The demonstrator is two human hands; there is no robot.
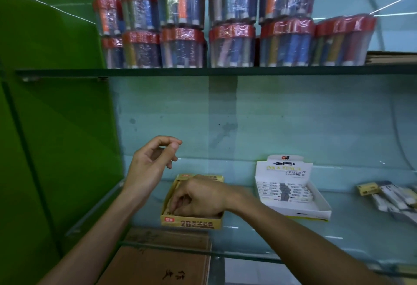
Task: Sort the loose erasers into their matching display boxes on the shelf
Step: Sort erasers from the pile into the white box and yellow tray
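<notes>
A: Setting?
B: Glass shelf against a pale blue wall, green panel at left. Second glass shelf above carries stacked shrink-wrapped tubs with red lids, pens or markers inside. Brown cardboard carton sits below the shelf edge.

A: Boxes?
B: Yellow display box marked 2B, left of centre. White display box printed ERASER to its right, well apart, rows of erasers filling its back part.

A: Loose erasers?
B: Small heap at the far right of the shelf: one yellow-sleeved, several white.

A: Hands?
B: Right hand down inside the yellow box, fingers curled onto the contents; cannot tell whether its grip holds an eraser. Left hand raised above the box's left side, fingers loosely curled, holding nothing.
</notes>
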